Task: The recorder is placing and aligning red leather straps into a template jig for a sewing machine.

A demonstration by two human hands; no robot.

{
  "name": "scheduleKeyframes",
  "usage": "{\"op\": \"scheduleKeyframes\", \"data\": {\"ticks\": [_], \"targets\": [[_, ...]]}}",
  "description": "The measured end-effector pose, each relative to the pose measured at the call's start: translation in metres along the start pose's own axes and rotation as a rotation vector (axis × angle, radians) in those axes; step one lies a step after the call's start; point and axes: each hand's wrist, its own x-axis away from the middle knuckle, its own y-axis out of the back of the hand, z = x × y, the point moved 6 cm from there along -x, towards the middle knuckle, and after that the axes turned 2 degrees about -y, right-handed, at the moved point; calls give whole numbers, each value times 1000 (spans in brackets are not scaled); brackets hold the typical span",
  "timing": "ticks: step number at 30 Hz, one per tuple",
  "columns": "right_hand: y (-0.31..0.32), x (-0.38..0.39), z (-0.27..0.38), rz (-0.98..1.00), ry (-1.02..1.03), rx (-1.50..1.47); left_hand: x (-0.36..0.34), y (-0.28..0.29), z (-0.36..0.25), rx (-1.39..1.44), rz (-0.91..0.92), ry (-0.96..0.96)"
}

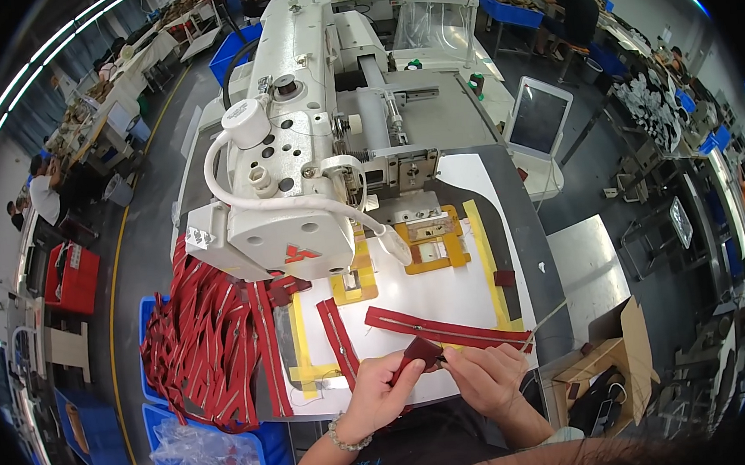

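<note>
Holding flat maroon pc. (418, 350), L hand (382, 392).

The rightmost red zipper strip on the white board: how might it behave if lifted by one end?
The zipper strip would probably droop, since the heap of similar strips drapes and bends. It looks light, being narrow and thin. It seems unlikely to roll, lying flat on the white board.

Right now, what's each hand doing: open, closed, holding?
Left hand: closed, holding a dark red piece.
Right hand: fingers curled by the piece's edge; whether it grips anything cannot be told.
</note>
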Motion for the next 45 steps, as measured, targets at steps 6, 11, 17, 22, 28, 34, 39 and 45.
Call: {"op": "scheduleKeyframes", "data": {"ticks": [6, 11, 17, 22, 28, 34, 39, 45], "targets": [[2, -6, 0, 18, -8, -34, 1, -1, 1, 16, -21, 6], [28, -1, -40, -235, -323, 25, 7, -4, 12, -61, -39, -97], [12, -9, -10, 84, -125, -48, 0, 2, 7, -83, -110, -89], [9, -11, -2, 120, -90, -10, 1, 6, 3, -94, -119, -48], [6, -15, 3, 143, -52, 6, 2, 8, 4, -90, -137, -31], [5, -15, 4, 180, -51, 33, 3, 8, 2, -138, -132, -53], [5, -15, 5, 178, -51, 30, 4, 8, -4, -219, -137, -125], [3, -10, 1, 140, -54, -18, 3, 6, -4, -215, -120, -136]]}}
